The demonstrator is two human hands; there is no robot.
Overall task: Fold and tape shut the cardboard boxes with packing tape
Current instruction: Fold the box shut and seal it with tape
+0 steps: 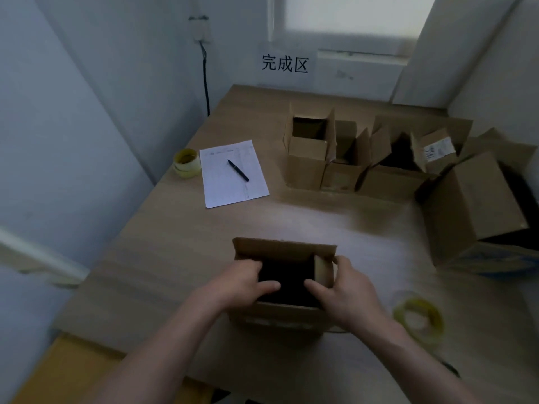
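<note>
Cardboard, brown and plain, made up the small open box [280,310] that sat at the near edge of the wooden table [180,258], directly in front of the person, where both hands could work its top flaps. The left hand [242,284] curled over the left rim and the right hand [341,290] gripped the right side flap (apparently to fold it inward). A roll of packing tape [418,316] lay just right of the box, handy for sealing, while more open boxes [309,153] waited at the far side.

A wooden table [180,258] is carrying open boxes [350,158], a near box [280,313], two tape rolls [186,163], and a pen [238,170] lying on paper [230,188].
</note>
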